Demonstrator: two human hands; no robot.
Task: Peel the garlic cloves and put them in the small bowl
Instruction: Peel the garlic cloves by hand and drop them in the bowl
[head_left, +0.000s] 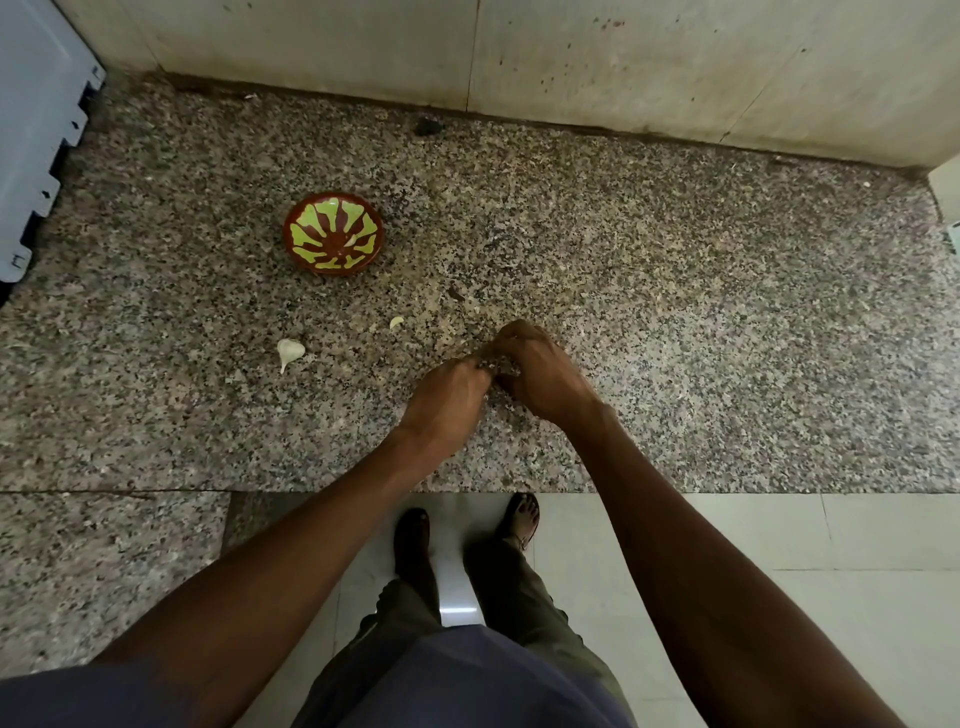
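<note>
The small bowl, red-brown with a green leaf pattern, stands on the speckled granite counter at the left middle; a pale peeled clove lies inside it. An unpeeled garlic piece lies on the counter below the bowl, and a small clove lies to its right. My left hand and my right hand meet fingertip to fingertip just right of these, fingers curled together above the counter. Whatever they pinch is hidden between the fingers.
A tiled wall runs along the counter's back. A white plastic object stands at the far left. A dark lump lies by the wall. The counter's front edge drops to a tiled floor, where my feet stand.
</note>
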